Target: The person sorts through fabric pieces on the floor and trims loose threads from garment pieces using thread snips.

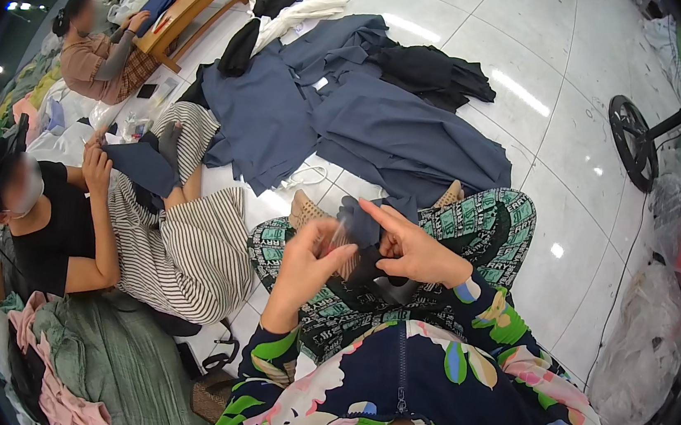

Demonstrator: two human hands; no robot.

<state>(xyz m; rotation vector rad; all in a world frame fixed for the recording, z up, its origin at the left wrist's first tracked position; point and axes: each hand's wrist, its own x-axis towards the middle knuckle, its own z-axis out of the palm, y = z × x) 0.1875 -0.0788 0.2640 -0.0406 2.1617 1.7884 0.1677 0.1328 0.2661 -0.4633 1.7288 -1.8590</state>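
I sit cross-legged with a piece of dark blue-grey cloth over my lap, between my two hands. My right hand grips the cloth's edge, index finger stretched along its top and thumb below. My left hand is just left of the cloth, its thumb and fingers drawn together in a pinch. Motion smears these fingertips, so whatever they hold is too small or blurred to make out. Below the hands, darker fabric lies over my patterned green and black trousers.
Blue-grey garments and a black one are spread on the white tiled floor ahead. At left a person in striped clothing handles cloth; another sits behind at a wooden bench. A black round base and plastic bags stand right.
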